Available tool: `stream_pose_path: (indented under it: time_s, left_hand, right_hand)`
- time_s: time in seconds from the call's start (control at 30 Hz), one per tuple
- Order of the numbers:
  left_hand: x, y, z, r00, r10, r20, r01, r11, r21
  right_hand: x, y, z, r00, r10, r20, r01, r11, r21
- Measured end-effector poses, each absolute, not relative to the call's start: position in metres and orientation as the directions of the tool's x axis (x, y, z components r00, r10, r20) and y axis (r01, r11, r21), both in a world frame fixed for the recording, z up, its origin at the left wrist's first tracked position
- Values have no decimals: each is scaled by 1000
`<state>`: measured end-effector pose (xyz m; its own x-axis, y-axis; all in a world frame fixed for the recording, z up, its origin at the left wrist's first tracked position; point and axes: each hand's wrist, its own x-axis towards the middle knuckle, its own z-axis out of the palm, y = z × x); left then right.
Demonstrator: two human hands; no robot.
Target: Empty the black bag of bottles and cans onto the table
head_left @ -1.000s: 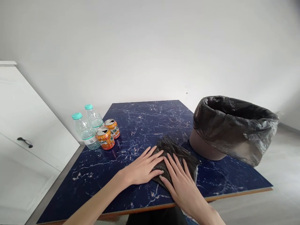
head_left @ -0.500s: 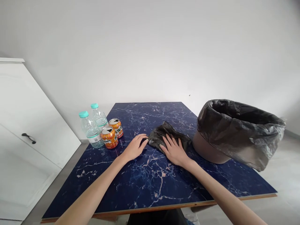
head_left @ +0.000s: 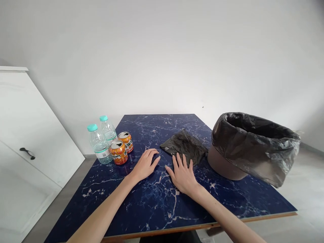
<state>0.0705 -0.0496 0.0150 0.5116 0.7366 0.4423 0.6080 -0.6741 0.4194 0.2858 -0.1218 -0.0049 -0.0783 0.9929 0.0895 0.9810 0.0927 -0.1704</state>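
A black plastic bag (head_left: 186, 143) lies spread on the blue marbled tabletop (head_left: 152, 209), roughly diamond-shaped and wrinkled. My right hand (head_left: 182, 173) is open with fingers spread, its fingertips over the bag's near edge. Left of the bag, my left hand (head_left: 146, 163) rests on the table, fingers loosely bent and holding nothing, a small gap from the bag. Two orange soda cans (head_left: 118, 153) with opened tops and two clear plastic bottles (head_left: 100, 145) with turquoise caps stand together at the table's left side.
On the right stands a brown trash bin (head_left: 224, 165), lined with a black bag (head_left: 255, 148) that hangs over its rim. A white cabinet (head_left: 27, 128) with a dark handle is at the left. The white wall (head_left: 162, 57) rises behind the table.
My right hand has slid back toward me, uncovering more of the bag. The bag lies flatter and more spread out than before. My left hand has barely moved.
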Motion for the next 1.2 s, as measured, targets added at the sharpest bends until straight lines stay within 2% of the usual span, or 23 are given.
stream_pose_path:
  time_s: [0.37, 0.6, 0.7, 0.83, 0.97, 1.2]
  left_hand:
    - [68, -54, 19, 526, 745, 410, 631, -665, 399]
    - [68, -54, 17, 532, 745, 403, 637, -665, 390]
    - [67, -54, 16, 536, 741, 404, 635, -669, 386]
    - [67, -55, 15, 540, 736, 408, 632, -675, 381]
    - [68, -56, 16, 540, 730, 419, 632, -681, 371]
    - [69, -57, 17, 541, 726, 423, 639, -683, 355]
  right_hand:
    - [354, -7, -16, 188, 982, 13, 942, -177, -287]
    - [377, 21, -25, 336, 940, 66, 905, -302, -298]
    - [375, 16, -27, 316, 937, 148, 921, -266, -285]
    - [370, -2, -28, 197, 951, 236, 958, -136, -253]
    - [369, -19, -33, 81, 966, 246, 969, -19, -245]
    - [370, -30, -36, 21, 969, 247, 955, 53, -293]
